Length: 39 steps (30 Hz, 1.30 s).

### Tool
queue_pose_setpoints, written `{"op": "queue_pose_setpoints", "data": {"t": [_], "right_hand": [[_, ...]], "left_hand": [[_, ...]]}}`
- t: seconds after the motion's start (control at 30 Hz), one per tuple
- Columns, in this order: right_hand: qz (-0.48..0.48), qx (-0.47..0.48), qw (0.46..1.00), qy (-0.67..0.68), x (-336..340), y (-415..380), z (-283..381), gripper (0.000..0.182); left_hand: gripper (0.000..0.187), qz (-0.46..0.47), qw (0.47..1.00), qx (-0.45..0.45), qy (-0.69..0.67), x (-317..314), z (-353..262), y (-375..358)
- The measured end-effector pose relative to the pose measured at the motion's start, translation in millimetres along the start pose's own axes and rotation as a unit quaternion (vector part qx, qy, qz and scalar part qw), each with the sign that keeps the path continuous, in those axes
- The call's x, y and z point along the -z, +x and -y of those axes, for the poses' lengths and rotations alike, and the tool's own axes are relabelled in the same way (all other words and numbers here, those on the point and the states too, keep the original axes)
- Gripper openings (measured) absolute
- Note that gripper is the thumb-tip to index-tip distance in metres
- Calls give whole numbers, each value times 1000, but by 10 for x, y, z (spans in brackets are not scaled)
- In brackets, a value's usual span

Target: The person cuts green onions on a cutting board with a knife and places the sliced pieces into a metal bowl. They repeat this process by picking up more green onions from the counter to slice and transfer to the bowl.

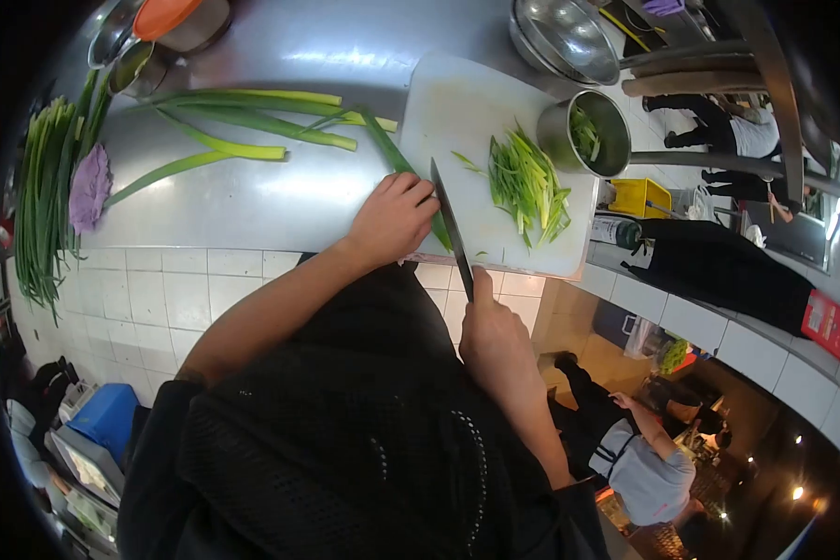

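The left hand (pixel 394 217) covers the near end of the leek (pixel 392 154) it presses down. The knife (pixel 450 224) handle is buried in the right hand (pixel 495 338). A bowl (pixel 565 35) is cut off at the top edge. What fills the pot (pixel 588 133) is too small to tell.

A green leek leaf (pixel 397 163), long and flat, lies across the left edge of a white cutting board (pixel 467 107), one end pinned under the left hand. A knife (pixel 451 229) with a long dark blade stands edge-down against that end, handle enclosed in the right hand. A loose pile of thin green cut strips (pixel 527 187) lies on the board just right of the blade.
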State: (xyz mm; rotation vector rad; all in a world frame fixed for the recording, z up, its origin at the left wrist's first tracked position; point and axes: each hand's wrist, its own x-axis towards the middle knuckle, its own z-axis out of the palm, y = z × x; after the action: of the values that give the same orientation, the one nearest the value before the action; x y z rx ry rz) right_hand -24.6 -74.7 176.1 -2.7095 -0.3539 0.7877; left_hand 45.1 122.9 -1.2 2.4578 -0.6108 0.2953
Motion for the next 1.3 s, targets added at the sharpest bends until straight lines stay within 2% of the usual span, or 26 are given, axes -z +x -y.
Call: {"op": "queue_pose_setpoints", "data": {"t": [0.2,0.3,0.37,0.5,0.57,0.6,0.67,0.7,0.73,0.8,0.83,0.93,0.97,1.1,1.23,1.3], "right_hand": [[30,-36,999,22,-14,-96,116,59],[30,-53,998,23,-330,52,2,58],[-57,-38,994,81,-857,246,-348,46],[-65,-61,991,101,-951,485,-456,35],[-121,33,969,212,-856,676,-649,24],[-130,34,968,213,-752,694,-707,24],[0,-86,920,383,-503,679,-821,23],[19,-86,913,398,-396,663,-927,24],[17,-78,916,394,-369,664,-1034,24],[-150,24,964,220,-356,649,-1109,23],[-132,-6,977,168,-278,620,-1076,33],[-119,-6,986,118,-96,488,-702,43],[-81,-16,992,92,-26,440,-519,50],[-47,32,998,17,6,304,-134,57],[-22,37,999,5,-46,143,-84,60],[4,-9,1000,13,-207,156,-175,58]], "left_hand": [[25,4,1000,-1,-8,-12,30,1],[24,-8,1000,-5,-15,-32,41,-11],[24,-4,1000,-5,-15,-28,37,-23],[23,0,1000,-14,-13,-12,48,-22],[23,-7,999,-24,-22,-16,51,-62],[24,-15,999,-27,-33,-15,71,-61],[23,-25,998,-39,-33,4,103,-23],[21,-35,998,-42,-37,16,115,4],[21,-42,998,-42,-31,17,136,58],[20,-23,999,-22,-27,1,149,132],[20,-25,999,-20,-24,-2,128,132],[19,-23,999,-4,-24,1,106,136],[19,-22,1000,-4,-21,-8,110,118],[20,-25,1000,-2,-15,-28,122,118],[19,-31,999,4,-10,-15,128,123],[19,-21,999,3,-26,1,128,117]]}}
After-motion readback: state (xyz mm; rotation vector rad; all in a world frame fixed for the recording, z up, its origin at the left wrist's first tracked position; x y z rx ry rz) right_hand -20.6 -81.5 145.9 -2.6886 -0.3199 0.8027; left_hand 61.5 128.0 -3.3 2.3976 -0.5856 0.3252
